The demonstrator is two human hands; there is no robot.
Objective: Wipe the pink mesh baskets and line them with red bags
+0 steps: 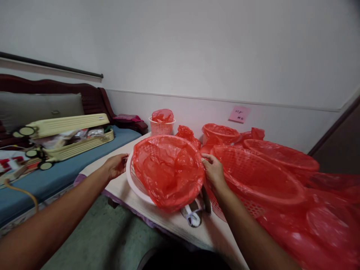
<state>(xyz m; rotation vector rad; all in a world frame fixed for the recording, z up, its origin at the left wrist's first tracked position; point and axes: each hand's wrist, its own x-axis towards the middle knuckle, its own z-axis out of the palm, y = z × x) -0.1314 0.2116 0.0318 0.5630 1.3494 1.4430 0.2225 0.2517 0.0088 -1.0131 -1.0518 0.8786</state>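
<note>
A round pink plastic basket [135, 186] is in front of me, with a red plastic bag [168, 168] spread inside it. The bag is folded over the rim at the right and front, while the left rim is bare. My left hand [117, 165] is at that bare left rim, its curled fingers on the edge and partly hidden. At the right rim, my right hand [213, 168] pinches the bag's edge between thumb and fingers. Below the basket lies a brown and white item [194, 214] with a pale strap, partly covered.
Larger baskets lined with red bags [261, 176] crowd the right side. A small pink basket [162, 127] holding a red bag stands by the wall. An open yellow suitcase [75, 138] lies on a blue bed [123, 137] at left. A pink note [239, 113] is on the wall.
</note>
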